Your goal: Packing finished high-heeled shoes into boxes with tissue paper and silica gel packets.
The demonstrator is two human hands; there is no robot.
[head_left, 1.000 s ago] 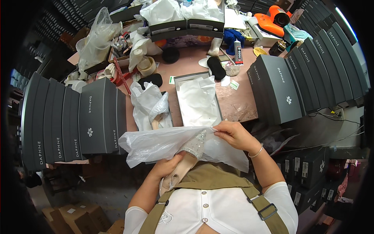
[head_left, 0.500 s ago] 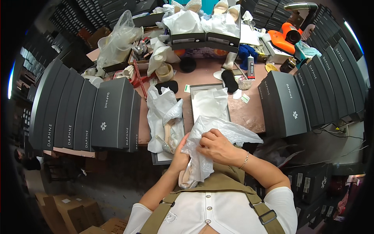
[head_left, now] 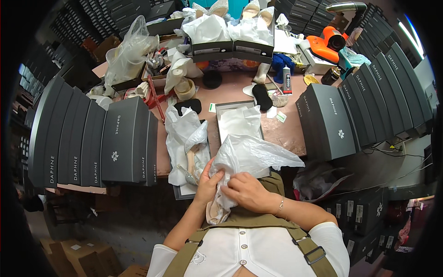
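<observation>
While your left hand (head_left: 208, 181) cups the shoe (head_left: 216, 211) from below at 7 o'clock of the open box (head_left: 224, 107), your right hand (head_left: 247, 191) pinches the plastic bag (head_left: 249, 154) closed over it, keeping the wrap snug against your chest.

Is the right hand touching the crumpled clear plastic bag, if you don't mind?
Touching: the head view shows the right hand pressed flat onto the crumpled clear plastic bag.
</observation>
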